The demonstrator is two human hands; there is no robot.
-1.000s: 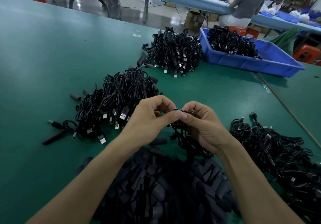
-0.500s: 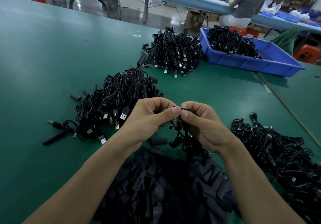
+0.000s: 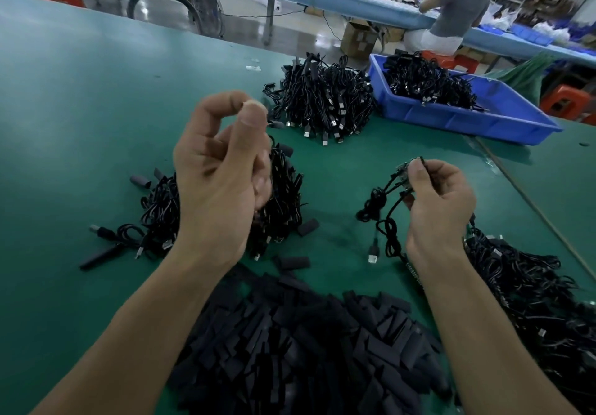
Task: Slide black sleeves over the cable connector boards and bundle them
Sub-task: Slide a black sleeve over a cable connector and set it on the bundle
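Item: cable [image 3: 385, 218], light and limp, dangling mid-desk [image 3: 80, 124]. Its connector board [image 3: 407, 169] looks fragile, so grip it by the edges. My right hand [image 3: 438, 208] pinches that board. My left hand [image 3: 219, 173] is curled, thumb to forefinger, with nothing visible inside.

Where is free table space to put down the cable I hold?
Free: green table left of the near cable heap; a patch between it, the far heap and blue tray. Crowded: sleeve pile in front, right heap.
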